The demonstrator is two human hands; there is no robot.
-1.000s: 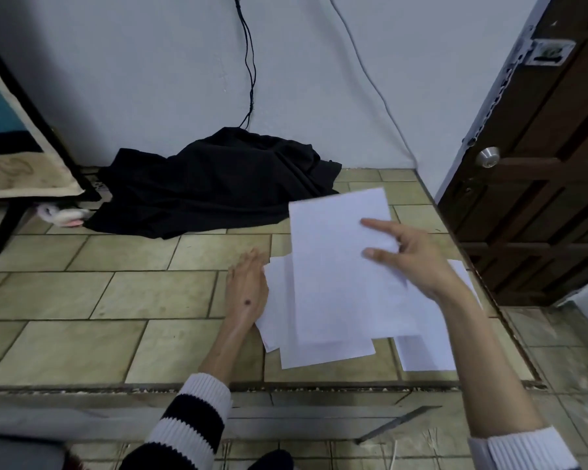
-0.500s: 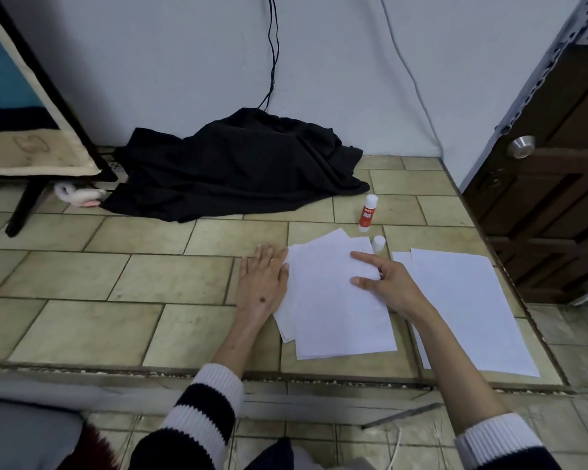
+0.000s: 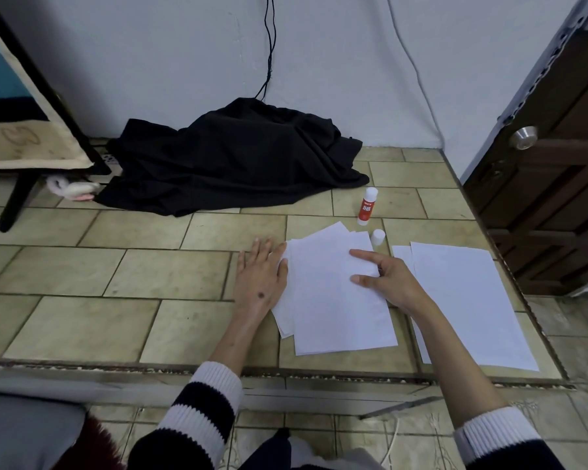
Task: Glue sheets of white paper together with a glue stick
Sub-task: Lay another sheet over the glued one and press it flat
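Beige floor tiles [image 3: 82,273] carry everything beneath a pale wall. Far of the papers stands a red glue stick [image 3: 366,206] labelled "GLUE STICK", its white cap [image 3: 377,237] lying apart beside it. On the fanned paper stack [image 3: 333,300], the left hand [image 3: 260,276] lies flat and open at the left edge, while the right hand [image 3: 392,281] presses spread fingertips on top, gripping nothing. More sheets [image 3: 469,300] lie to the right.
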